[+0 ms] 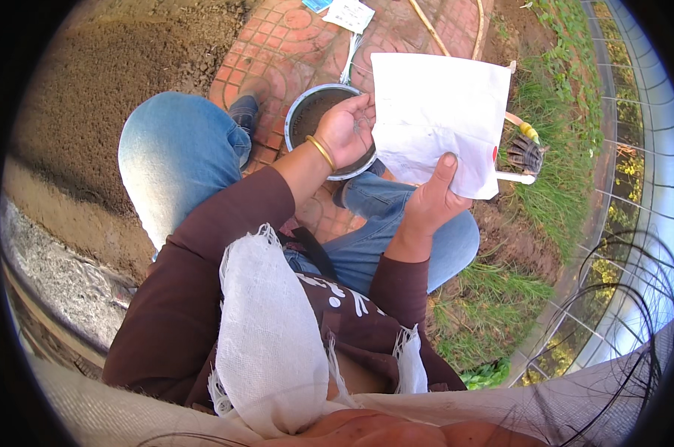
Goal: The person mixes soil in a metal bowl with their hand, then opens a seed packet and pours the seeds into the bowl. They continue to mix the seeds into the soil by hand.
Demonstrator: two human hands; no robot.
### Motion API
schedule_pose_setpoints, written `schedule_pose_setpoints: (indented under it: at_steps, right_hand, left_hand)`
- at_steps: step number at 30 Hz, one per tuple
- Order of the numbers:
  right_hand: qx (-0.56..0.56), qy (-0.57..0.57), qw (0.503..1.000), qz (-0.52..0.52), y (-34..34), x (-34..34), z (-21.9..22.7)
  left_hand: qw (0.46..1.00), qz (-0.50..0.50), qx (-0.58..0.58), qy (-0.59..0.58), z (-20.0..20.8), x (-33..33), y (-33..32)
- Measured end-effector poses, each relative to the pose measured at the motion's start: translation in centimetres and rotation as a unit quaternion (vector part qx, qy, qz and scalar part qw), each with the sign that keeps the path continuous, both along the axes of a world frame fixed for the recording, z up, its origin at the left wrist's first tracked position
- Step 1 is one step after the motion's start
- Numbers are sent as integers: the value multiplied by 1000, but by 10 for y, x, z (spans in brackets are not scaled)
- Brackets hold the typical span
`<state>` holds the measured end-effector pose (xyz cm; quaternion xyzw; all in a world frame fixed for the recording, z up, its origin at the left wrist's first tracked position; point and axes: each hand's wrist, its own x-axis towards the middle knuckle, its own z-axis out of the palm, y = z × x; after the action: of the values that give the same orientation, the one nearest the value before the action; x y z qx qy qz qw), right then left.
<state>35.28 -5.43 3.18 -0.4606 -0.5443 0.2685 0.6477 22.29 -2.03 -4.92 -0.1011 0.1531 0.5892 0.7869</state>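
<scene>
A creased white sheet of paper (437,104) is held up in front of me, tilted, with a small red spot near its lower right edge. My right hand (434,197) grips its lower corner, thumb on top and the other fingers behind. My left hand (344,132), with a yellow bangle on the wrist, is palm up beside the paper's left edge. Its fingers are loosely curved, and small dark specks show on them. Some fingertips meet or pass behind the paper; I cannot tell which. Below this hand stands a round dark tub (290,123) with a pale rim, partly hidden.
Red paving (277,45) lies under the tub, with bare soil (128,59) to its left. A white packet (349,15), a blue packet (317,4) and thin white strips (350,58) lie beyond. A dark ribbed tool head (525,153) rests on grass near a wire fence (612,149).
</scene>
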Motion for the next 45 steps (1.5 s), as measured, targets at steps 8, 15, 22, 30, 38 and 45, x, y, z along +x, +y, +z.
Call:
schedule_pose_setpoints:
  at_steps: [8, 15, 22, 30, 38, 45]
  right_hand:
    - [-5, -6, 1000, 8, -1, 1, 4]
    - [0, 6, 1000, 3, 0, -1, 4]
    - [-30, 42, 999, 13, 3, 4, 1]
    - [-171, 283, 944, -10, 12, 23, -20]
    - [-254, 522, 807, 102, 12, 19, 3]
    - [-273, 522, 798, 130, 12, 20, 1]
  left_hand:
    - [1000, 2, 12, -1, 4, -1, -1]
    - [1000, 5, 3, -2, 4, -1, -1]
    - [1000, -4, 1, 2, 11, -3, -2]
    - [1000, 2, -20, 22, 18, -5, -3]
    - [998, -5, -58, -1, 14, -6, -2]
    - [983, -70, 99, -136, -18, -13, -5]
